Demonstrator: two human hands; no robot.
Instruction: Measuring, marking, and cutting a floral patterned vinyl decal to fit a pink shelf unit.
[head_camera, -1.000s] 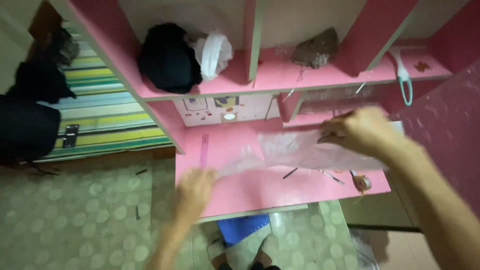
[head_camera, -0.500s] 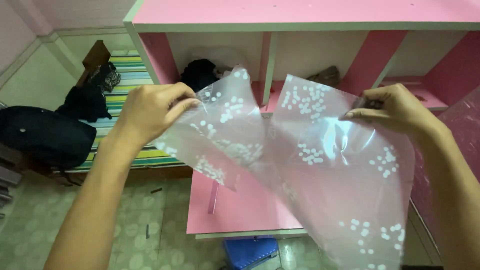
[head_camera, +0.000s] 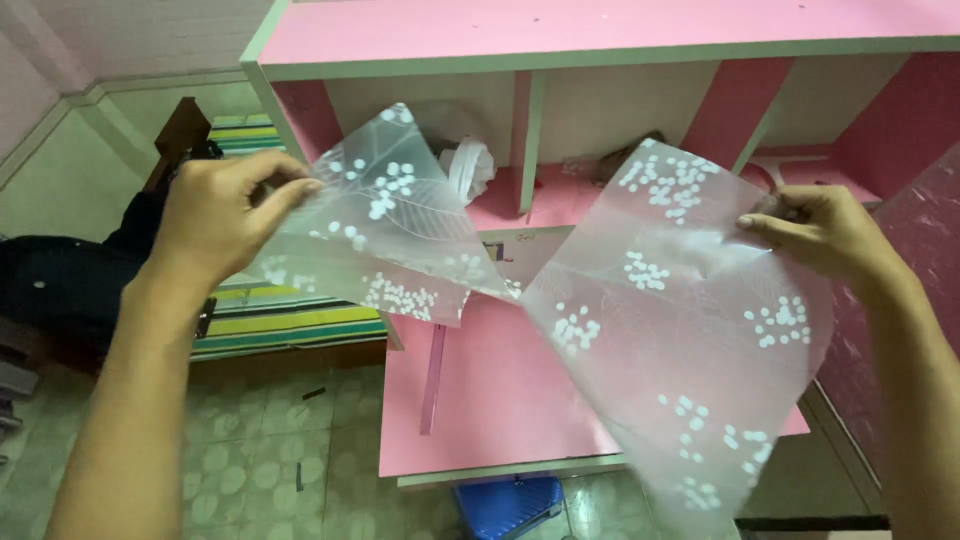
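I hold a translucent plastic film with white dot and leaf patterns up in front of a pink desk (head_camera: 500, 400). My left hand (head_camera: 225, 215) pinches the upper corner of the left sheet (head_camera: 385, 235). My right hand (head_camera: 825, 235) pinches the top edge of the right sheet (head_camera: 680, 320), which hangs down past the desk's front edge. The two sheets spread apart in a V and seem to meet near the middle, over the desktop.
The pink desk has a shelf unit (head_camera: 600, 40) with open compartments holding a white bag (head_camera: 470, 165) and small items. A pink strip (head_camera: 433, 375) lies on the desktop. A blue stool (head_camera: 510, 505) stands below. A striped mat (head_camera: 280, 320) and dark bags (head_camera: 60, 290) lie left.
My hands lifted the film off the desktop a second ago. Since then they have pulled farther apart, separating the two sheets, and the view has tilted slightly.
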